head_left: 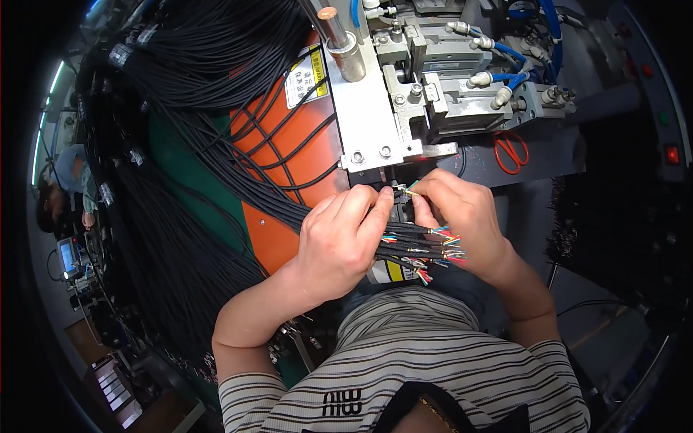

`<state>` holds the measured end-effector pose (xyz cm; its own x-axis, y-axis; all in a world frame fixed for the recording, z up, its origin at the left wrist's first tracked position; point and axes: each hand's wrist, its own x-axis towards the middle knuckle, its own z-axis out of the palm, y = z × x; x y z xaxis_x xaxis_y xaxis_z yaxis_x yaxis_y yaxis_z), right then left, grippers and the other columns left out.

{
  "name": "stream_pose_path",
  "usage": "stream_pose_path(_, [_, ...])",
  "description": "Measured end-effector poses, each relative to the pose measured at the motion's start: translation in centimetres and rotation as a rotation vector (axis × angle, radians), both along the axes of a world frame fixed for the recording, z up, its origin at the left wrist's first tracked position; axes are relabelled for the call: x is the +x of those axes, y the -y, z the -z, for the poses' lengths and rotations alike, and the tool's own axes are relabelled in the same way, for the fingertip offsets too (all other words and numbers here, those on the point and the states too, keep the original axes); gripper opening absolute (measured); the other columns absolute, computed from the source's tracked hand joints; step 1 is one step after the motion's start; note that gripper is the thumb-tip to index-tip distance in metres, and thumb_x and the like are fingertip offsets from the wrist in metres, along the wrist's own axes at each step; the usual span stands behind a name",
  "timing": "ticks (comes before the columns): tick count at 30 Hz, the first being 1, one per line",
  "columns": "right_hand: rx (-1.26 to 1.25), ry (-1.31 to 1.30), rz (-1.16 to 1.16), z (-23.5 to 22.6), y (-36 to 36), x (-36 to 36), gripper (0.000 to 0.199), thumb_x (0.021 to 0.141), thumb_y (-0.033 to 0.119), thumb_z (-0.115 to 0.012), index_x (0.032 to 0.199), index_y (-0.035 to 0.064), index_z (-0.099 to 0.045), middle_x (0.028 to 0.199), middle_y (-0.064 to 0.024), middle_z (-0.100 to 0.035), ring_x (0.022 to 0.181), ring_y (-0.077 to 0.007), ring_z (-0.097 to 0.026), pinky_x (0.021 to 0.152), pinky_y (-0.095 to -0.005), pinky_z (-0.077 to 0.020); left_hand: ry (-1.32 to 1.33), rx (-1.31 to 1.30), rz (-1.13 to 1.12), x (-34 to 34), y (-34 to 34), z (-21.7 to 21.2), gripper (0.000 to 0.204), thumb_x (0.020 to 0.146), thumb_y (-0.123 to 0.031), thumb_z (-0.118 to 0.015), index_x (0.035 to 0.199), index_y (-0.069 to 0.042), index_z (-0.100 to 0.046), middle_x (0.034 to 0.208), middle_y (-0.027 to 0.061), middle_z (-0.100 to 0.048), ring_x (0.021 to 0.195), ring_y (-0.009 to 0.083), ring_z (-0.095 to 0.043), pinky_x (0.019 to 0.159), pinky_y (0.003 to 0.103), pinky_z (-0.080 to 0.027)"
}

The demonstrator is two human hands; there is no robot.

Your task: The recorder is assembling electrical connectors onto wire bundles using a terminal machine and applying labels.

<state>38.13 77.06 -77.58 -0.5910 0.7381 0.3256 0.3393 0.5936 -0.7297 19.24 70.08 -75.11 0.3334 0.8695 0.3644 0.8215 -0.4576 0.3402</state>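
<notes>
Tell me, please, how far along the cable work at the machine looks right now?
Done: the cables in the left hand already have stripped ends with coloured wires fanned out. In hand: the right hand holds one end at the machine. Left: a big bundle lies on the left.

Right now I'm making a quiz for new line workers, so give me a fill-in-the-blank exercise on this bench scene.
1. The left hand grips a bundle of ____ cables with stripped coloured ends.
2. The right hand pinches thin wires just below the ____ machine.
3. The scissors lying right of the machine have ____ handles.

Missing words: black; metal; red
</notes>
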Motion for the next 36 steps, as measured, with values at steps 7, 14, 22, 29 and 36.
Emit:
stream_pose_path(7, [0.047, -0.025, 0.016, 0.3, -0.5, 0.2, 0.008, 0.08, 0.001, -0.066, 0.087, -0.0006, -0.064, 0.08, -0.0107, -0.062, 0.058, -0.0267, -0.062, 0.051, -0.0348, -0.0479, 0.019, -0.037, 0.016, 0.2, -0.8, -0.2, 0.056, 0.056, -0.007, -0.073, 0.11, 0.005, -0.064, 0.086, 0.0109, -0.056, 0.068, 0.0252, -0.059, 0.059, 0.035, -0.048])
stream_pose_path(14, [-0.153, -0.166, 0.021, 0.5, -0.3, 0.2, 0.008, 0.081, -0.004, -0.068, 0.089, -0.0031, -0.064, 0.078, -0.0092, -0.063, 0.052, -0.0131, -0.057, 0.046, -0.0247, -0.0432, 0.137, -0.064, 0.007, 0.4, -1.1, -0.4, 0.05, 0.055, 0.003, -0.069, 0.105, 0.007, -0.063, 0.08, 0.0095, -0.052, 0.065, 0.0232, -0.057, 0.055, 0.033, -0.046])
stream_pose_path(22, [0.067, -0.252, 0.125, 0.3, 0.9, -1.4, 0.006, 0.083, -0.001, -0.067, 0.087, -0.0039, -0.064, 0.076, -0.0082, -0.061, 0.051, -0.0113, -0.055, 0.046, -0.0253, -0.042, 0.182, 0.061, -0.013, 0.0, -0.6, 0.2, 0.038, 0.063, -0.002, -0.072, 0.1, 0.005, -0.063, 0.072, 0.0081, -0.052, 0.057, 0.0211, -0.057, 0.05, 0.03, -0.045])
stream_pose_path(29, [-0.364, -0.273, -0.013, -0.4, 0.4, -0.7, 0.004, 0.083, -0.005, -0.066, 0.086, -0.004, -0.064, 0.076, -0.0074, -0.061, 0.052, -0.0089, -0.052, 0.045, -0.0232, -0.0397, 0.081, 0.131, 0.014, -0.3, 0.1, 0.0, 0.032, 0.067, -0.004, -0.065, 0.098, 0.004, -0.063, 0.073, 0.0067, -0.05, 0.058, 0.0188, -0.056, 0.051, 0.03, -0.043])
stream_pose_path(36, [0.03, -0.047, 0.04, -0.3, 0.6, -0.4, 0.005, 0.08, 0.003, -0.067, 0.082, 0.0017, -0.064, 0.076, -0.0083, -0.061, 0.056, -0.0257, -0.061, 0.049, -0.0356, -0.0472, -0.035, 0.016, 0.002, -0.1, 0.5, -0.3, 0.049, 0.058, -0.009, -0.071, 0.104, 0.005, -0.064, 0.081, 0.009, -0.058, 0.067, 0.0245, -0.06, 0.059, 0.033, -0.049])
